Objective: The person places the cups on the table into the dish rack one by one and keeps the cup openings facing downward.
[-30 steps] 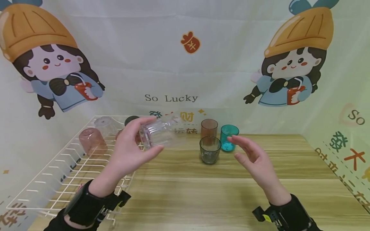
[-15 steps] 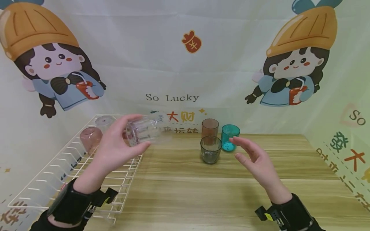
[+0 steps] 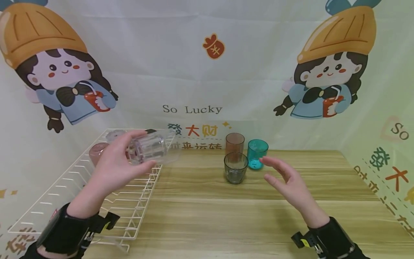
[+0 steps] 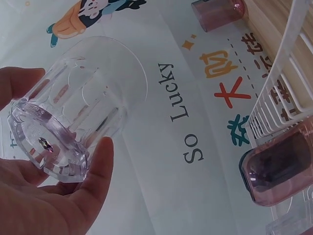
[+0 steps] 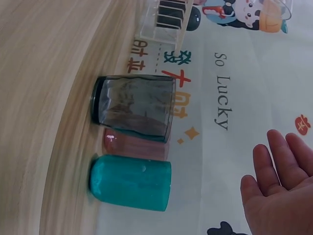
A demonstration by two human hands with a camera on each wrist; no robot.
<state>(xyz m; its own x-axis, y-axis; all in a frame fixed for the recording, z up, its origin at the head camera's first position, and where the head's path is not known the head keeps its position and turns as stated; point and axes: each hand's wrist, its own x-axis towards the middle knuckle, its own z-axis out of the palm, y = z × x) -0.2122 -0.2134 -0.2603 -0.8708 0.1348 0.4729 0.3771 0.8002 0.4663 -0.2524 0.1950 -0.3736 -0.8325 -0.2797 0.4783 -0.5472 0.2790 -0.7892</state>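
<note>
My left hand point(image 3: 118, 162) grips a clear faceted glass point(image 3: 151, 147) near its base, thumb on one side and fingers on the other. The glass is tilted on its side, its mouth pointing right, above the white wire rack point(image 3: 136, 212). In the left wrist view the thick base of the clear glass point(image 4: 49, 139) sits between the fingers. My right hand point(image 3: 292, 185) hovers over the table with fingers relaxed and nothing in it. Nearest to it stands a teal glass point(image 3: 257, 153), beside a grey glass point(image 3: 235, 169) and a pinkish-brown glass point(image 3: 235, 142), all upright.
Upside down on the rack are a pink glass point(image 3: 97, 153) and a clear one point(image 3: 114, 135), partly behind my left hand. A dark-based pink glass point(image 4: 279, 166) also stands there. Behind the wooden table point(image 3: 258, 216) hangs a printed cloth point(image 3: 194, 72).
My left hand has carried the clear glass leftward, from near the rack's right edge to over the rack. The right hand has shifted only slightly. The standing glasses stay put.
</note>
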